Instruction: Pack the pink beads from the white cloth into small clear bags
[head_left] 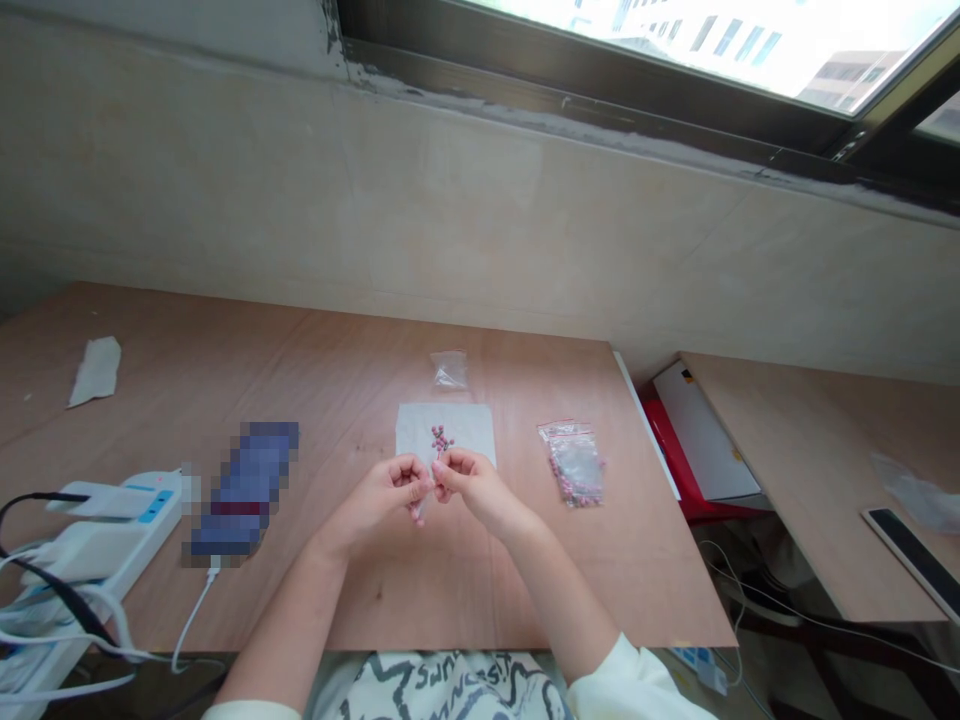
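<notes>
Here, pink beads lengthwise toward the person from pinched left hand, right hand pinched, contents unclear.

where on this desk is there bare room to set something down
A wide bare patch of desk lies between the paper scrap and the small clear bag; another lies between the bag of beads and the near edge. It's crowded at left, with the power strip and cables, and around the left hand, right hand and white sheet.

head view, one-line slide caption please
Left hand and right hand, pinched and close together, beside small pink pieces seen against a white sheet; bag of similar pieces to the right.
</notes>
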